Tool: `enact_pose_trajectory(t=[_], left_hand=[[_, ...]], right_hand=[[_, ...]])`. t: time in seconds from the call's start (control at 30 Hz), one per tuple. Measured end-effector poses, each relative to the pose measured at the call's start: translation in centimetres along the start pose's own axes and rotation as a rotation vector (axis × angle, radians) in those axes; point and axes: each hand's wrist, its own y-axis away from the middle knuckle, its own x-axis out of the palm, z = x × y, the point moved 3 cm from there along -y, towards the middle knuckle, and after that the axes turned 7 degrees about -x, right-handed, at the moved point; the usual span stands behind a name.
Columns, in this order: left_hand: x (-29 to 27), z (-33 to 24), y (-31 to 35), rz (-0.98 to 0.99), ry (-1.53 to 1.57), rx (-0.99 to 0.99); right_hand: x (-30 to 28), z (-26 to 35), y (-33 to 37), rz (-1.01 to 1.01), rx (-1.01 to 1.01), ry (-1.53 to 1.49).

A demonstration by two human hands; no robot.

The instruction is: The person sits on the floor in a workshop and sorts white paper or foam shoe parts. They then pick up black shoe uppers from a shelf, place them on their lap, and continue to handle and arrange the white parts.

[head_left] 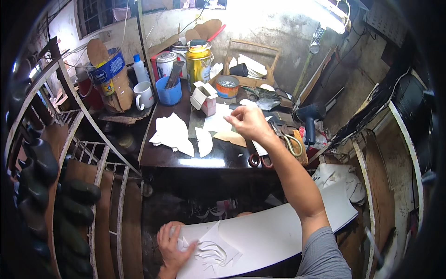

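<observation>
My left hand [173, 249] lies with its fingers spread on the left end of a long white board [278, 230] across my lap. Beside its thumb are a white sheet [225, 239] and several thin curved white strips [213, 253]. My right hand [248, 122] reaches over the dark table [162, 156], fingertips pinched together; whatever they hold, if anything, is too small to make out. Under and beside it lie a white paper sheet [217, 122] and a tan curved piece [231, 138]. Farther left are a white half-round piece [203, 142] and a stack of white cut pieces [172, 135].
Scissors [293, 145] lie right of my right hand. Behind stand a small open box [206, 100], a blue cup [168, 91], an orange tin [227, 87] and a yellow can [199, 67]. Metal racks with dark shoe lasts [76, 209] rise at left; a hair dryer [310, 118] is at right.
</observation>
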Motion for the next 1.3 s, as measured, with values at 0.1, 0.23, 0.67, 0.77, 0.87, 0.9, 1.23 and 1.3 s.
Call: enact_pose_trajectory(t=[0.1, 0.23, 0.67, 0.77, 0.87, 0.9, 1.23, 1.3], left_hand=[[-0.1, -2.7, 0.3, -0.045, -0.062, -0.005], [-1.5, -4.1, -1.4, -0.161, -0.01, 0.174], [-1.2, -4.1, -5.7, -0.175, 0.04, 0.196], [-0.7, -3.5, -6.2, -0.155, 0.018, 0.14], [0.0, -3.0, -6.9, -0.151, 0.005, 0.086], [0.2, -2.8, -7.0, -0.152, 0.004, 0.067], [1.5, -1.8, -8.7, -0.137, 0.006, 0.0], [1.7, -1.7, -8.9, -0.137, 0.001, -0.013]], right_hand=[[-1.0, -1.7, -4.3, -0.125, -0.028, -0.016], [-1.6, -4.4, -11.0, -0.254, 0.059, 0.009], [5.6, -8.3, -29.3, -0.253, -0.001, 0.067], [7.0, -8.3, -32.2, -0.044, -0.016, 0.212], [8.2, -9.1, -34.4, 0.022, -0.042, 0.297], [8.7, -9.7, -35.0, 0.053, -0.072, 0.326], [15.3, -17.7, -41.4, 0.481, -0.286, 0.371], [15.9, -18.5, -42.2, 0.56, -0.365, 0.346]])
